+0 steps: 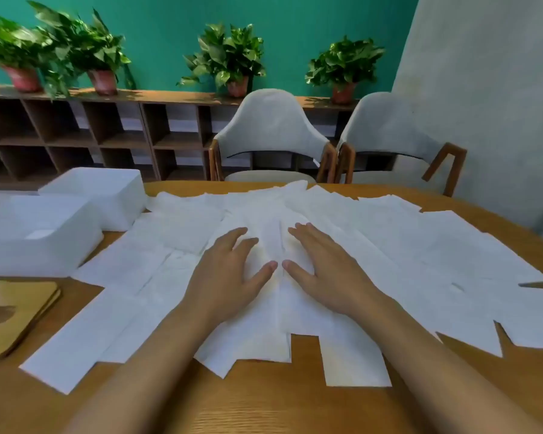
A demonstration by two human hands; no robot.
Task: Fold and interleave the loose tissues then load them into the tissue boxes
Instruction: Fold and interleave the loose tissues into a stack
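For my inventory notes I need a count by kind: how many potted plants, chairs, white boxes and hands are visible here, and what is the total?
potted plants: 4
chairs: 2
white boxes: 2
hands, left hand and right hand: 2
Total: 10
The tissues overlap too much to count.

A person's left hand point(229, 277) and right hand point(329, 270), seen from a head-worn camera. Both are bare, as are the left forearm point(145, 371) and right forearm point(436, 371), which show as uncovered skin down to the picture's lower edge. The fingers point(306, 234) are long and slim. The thumbnails point(271, 265), the only nails plainly seen, are short and rounded. The wide lens broadens both forearms toward the bottom edge.
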